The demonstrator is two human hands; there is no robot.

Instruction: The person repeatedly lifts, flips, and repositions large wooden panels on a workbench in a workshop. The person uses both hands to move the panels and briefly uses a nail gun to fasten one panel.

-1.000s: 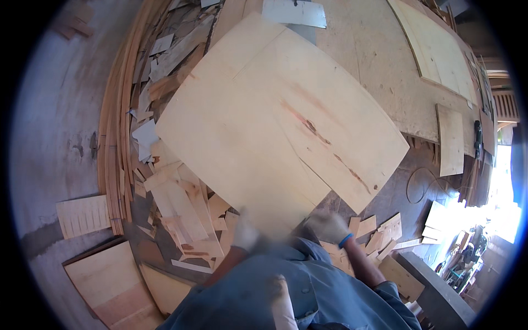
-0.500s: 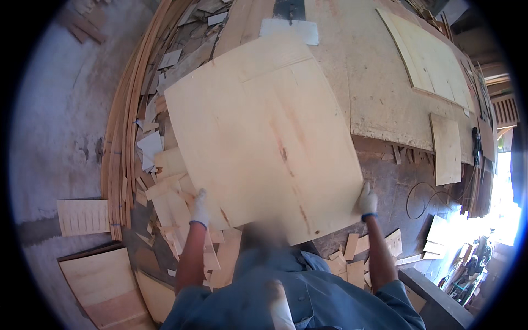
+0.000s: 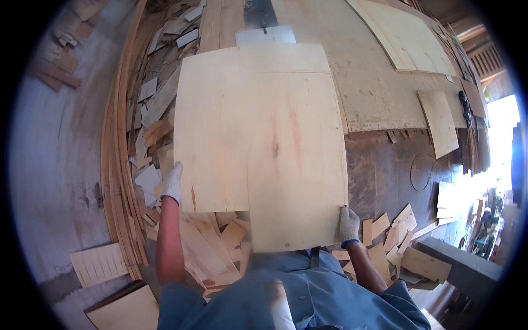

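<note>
A large pale plywood sheet (image 3: 264, 126) with reddish-brown grain streaks lies in front of me, its far end over the worktable (image 3: 379, 104). Its near edge is stepped, the right part reaching closer to my body; I cannot tell whether this is one notched sheet or two overlapping. My gloved left hand (image 3: 172, 182) grips the left edge, with its fingers partly hidden. On the right edge, close to the near corner, my gloved right hand (image 3: 348, 224) is closed. A white plate (image 3: 266, 35) lies on the table just beyond the sheet.
Long wooden strips (image 3: 116, 165) stand along the left, beside heaped offcuts (image 3: 148, 184). More wood scraps (image 3: 379, 234) lie on the floor near my right arm. Another plywood panel (image 3: 410, 41) and a small board (image 3: 438, 124) rest at the table's right. A grey beam (image 3: 462, 261) stands at lower right.
The plywood sheet has turned from a tilt to nearly straight with the table. My left hand has moved left and farther forward; my right hand has come nearer my body.
</note>
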